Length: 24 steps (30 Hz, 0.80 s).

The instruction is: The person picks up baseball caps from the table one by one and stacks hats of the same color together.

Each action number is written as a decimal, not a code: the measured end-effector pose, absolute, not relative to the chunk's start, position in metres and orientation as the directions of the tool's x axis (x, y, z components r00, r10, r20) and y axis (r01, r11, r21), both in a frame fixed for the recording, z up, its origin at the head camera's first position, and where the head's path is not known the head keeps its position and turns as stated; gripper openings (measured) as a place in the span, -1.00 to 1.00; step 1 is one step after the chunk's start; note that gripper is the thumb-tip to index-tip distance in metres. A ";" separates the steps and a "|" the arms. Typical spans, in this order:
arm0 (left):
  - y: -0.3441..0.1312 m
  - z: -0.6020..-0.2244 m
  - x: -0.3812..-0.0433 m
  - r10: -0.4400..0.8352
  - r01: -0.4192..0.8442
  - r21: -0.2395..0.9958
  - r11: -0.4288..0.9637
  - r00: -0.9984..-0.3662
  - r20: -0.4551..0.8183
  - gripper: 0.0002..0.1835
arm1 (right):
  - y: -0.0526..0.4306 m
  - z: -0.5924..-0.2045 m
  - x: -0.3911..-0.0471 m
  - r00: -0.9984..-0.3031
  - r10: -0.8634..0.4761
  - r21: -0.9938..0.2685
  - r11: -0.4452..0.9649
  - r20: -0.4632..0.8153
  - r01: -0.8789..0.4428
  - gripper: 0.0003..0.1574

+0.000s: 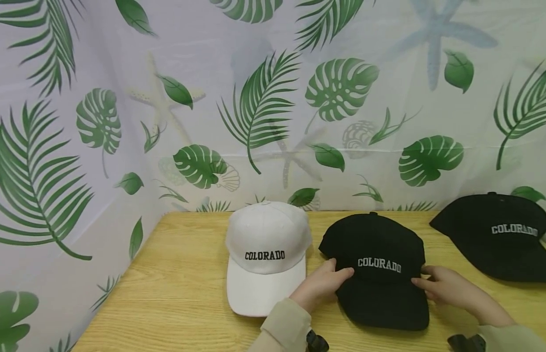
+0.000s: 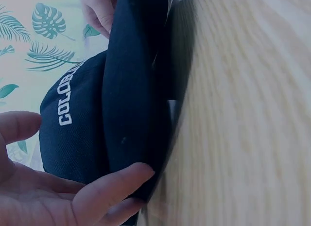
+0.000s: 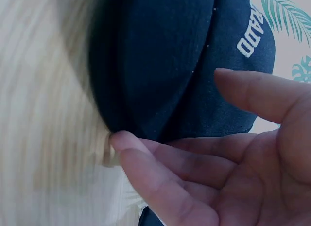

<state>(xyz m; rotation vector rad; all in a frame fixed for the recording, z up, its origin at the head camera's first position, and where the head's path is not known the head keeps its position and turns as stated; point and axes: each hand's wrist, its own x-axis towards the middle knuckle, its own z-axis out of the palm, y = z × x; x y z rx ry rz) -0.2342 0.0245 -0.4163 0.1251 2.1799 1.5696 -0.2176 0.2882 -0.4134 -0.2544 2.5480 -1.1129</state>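
Note:
In the head view a black baseball cap point(image 1: 378, 303) with white COLORADO lettering faces me, its brim toward me. My left hand point(image 1: 322, 284) holds its left side, the thumb on the front and the fingers at the edge. On the opposite side, my right hand point(image 1: 451, 288) grips the cap with its thumb in front. The left wrist view shows the left fingers point(image 2: 114, 189) along the brim's end, low over the tabletop. In the right wrist view, the right thumb point(image 3: 252, 90) lies by the lettering and the other fingers pass under the side.
A white COLORADO cap point(image 1: 266, 239) stands just left of the black one, close to my left wrist. Another black cap point(image 1: 497, 249) lies at the right, partly out of frame. The wooden table point(image 1: 180, 288) ends at a leaf-printed cloth wall point(image 1: 273, 122).

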 end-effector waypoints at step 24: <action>0.026 -0.418 -0.236 0.334 -0.172 0.919 0.354 -0.895 -0.296 -0.29 | 0.351 -0.407 -0.225 -0.999 -0.033 -0.411 0.912 -0.030 -0.017 -0.40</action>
